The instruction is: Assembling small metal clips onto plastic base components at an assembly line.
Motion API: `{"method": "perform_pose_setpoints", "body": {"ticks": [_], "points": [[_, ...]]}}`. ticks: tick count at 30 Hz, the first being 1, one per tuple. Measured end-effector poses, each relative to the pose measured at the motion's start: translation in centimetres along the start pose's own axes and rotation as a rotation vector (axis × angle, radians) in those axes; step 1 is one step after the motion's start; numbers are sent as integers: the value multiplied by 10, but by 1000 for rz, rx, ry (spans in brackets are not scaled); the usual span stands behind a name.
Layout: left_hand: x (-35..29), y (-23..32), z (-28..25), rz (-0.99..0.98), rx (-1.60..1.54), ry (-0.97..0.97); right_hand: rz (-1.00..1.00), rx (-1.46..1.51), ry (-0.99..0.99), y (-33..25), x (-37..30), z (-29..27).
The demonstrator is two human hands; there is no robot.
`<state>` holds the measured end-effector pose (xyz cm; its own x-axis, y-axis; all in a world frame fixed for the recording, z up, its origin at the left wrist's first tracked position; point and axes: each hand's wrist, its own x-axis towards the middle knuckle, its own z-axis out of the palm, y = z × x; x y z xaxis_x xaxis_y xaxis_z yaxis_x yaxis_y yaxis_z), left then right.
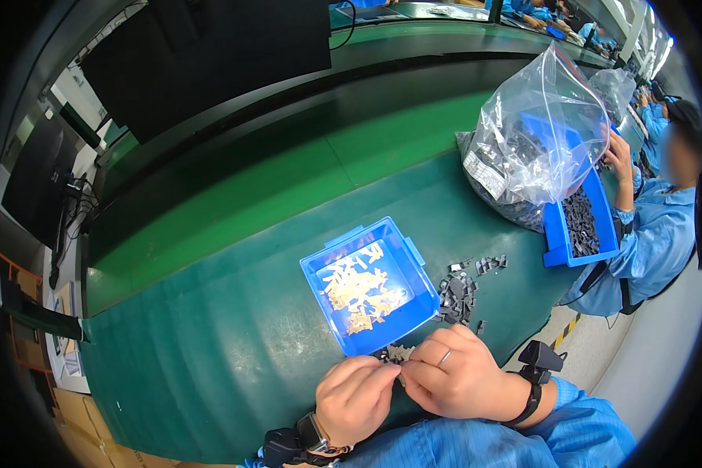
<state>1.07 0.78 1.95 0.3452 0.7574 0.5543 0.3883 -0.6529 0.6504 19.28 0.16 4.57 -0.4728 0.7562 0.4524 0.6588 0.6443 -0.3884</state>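
My left hand (354,399) and my right hand (459,373) meet at the fingertips close to the near edge of the green mat. Both are closed in a pinch, and whatever they hold is too small and too covered to name. Just beyond the fingertips lie a few small dark and pale pieces (396,353), partly hidden by my hands. A shallow blue bin (329,327) stands right behind them with scattered flat, pale gold pieces (356,287) inside. To the right of that bin, a loose heap of small black parts (458,298) rests on the mat.
At the right, a large clear plastic bag (515,168) of dark parts leans against another blue bin (558,253) holding black parts (580,222). A co-worker in blue (655,242) reaches toward it. A dark panel (210,62) hangs at the back left; a monitor (39,187) stands left.
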Motion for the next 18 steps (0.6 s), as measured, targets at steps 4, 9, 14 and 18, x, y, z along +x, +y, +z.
{"method": "perform_pose_setpoints", "body": {"ticks": [4,9,14,18], "points": [[-2,0,2,-47,-61,21,52,82,34,1,-1,1],[-4,0,4,-169,-173,34,213,288,67,3,-3,2],[-10,0,6,-281,-330,72,457,651,-23,3,-7,-3],[-24,-1,11,-416,-541,44,872,1270,-83,2,-16,-2]]}}
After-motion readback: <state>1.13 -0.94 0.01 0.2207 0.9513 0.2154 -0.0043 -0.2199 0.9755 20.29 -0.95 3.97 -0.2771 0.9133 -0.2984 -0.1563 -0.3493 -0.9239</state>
